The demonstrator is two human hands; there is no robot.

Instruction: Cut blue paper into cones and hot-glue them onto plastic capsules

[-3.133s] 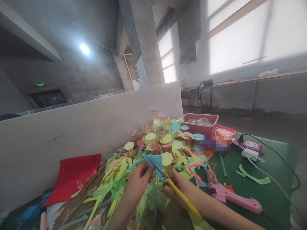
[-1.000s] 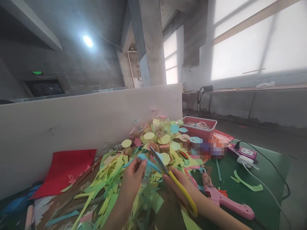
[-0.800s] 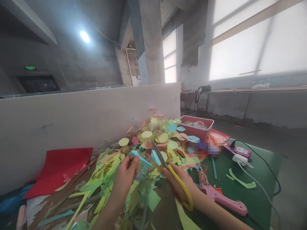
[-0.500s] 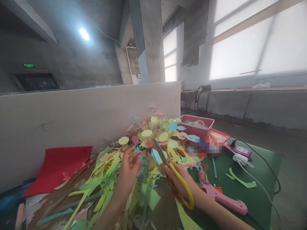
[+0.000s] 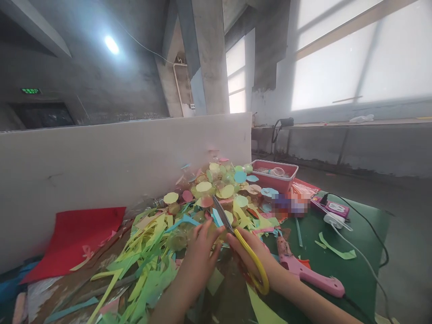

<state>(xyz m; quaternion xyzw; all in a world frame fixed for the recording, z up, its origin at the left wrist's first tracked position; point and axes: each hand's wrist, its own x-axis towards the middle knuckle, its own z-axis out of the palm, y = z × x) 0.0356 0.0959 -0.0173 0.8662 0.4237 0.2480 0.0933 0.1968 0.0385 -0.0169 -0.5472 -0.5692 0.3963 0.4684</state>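
My right hand [image 5: 251, 252] is wrapped round a pair of scissors [image 5: 254, 265] with yellow handles, the blades pointing up and away to the left. A light blue piece of paper [image 5: 217, 219] shows beside the blades; whether the fingers hold it I cannot tell. Close to the scissors, my left hand [image 5: 204, 247] has its fingers stretched out and apart, back upward, with nothing visible in it. Behind the hands stands a cluster of clear cups topped with paper discs [image 5: 204, 186] in yellow, pink and blue. A blue paper offcut [image 5: 185, 221] lies on the scraps beyond the left hand.
Yellow and green paper strips [image 5: 145, 238] heap up on the left, near a red sheet [image 5: 81, 234]. A pink glue gun [image 5: 313, 275] lies on the green tabletop [image 5: 361, 274] at right, near cables and a white adapter [image 5: 335, 219]. Behind is a pink basket [image 5: 278, 180].
My left hand has moved right, toward the scissors, and its curled fingers have spread. The blue offcut that was by its fingertips now lies on the scraps. My right hand keeps the scissors.
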